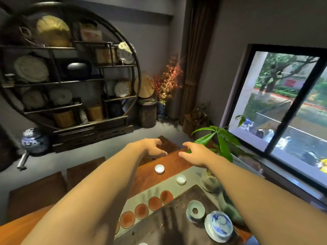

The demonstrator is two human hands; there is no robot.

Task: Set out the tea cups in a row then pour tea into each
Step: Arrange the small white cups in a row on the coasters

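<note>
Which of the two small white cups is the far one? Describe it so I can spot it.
Start at the long orange-brown wooden table. Just beyond the grey runner, on bare wood below the left hand, sits the small white cup. Its twin white cup sits nearer, on the runner.

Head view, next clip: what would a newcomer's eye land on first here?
Two bare arms stretch forward over the wooden table, left hand and right hand open and empty. Below them sit two small white cups and a row of round reddish coasters. A large round shelf fills the upper left.
</note>
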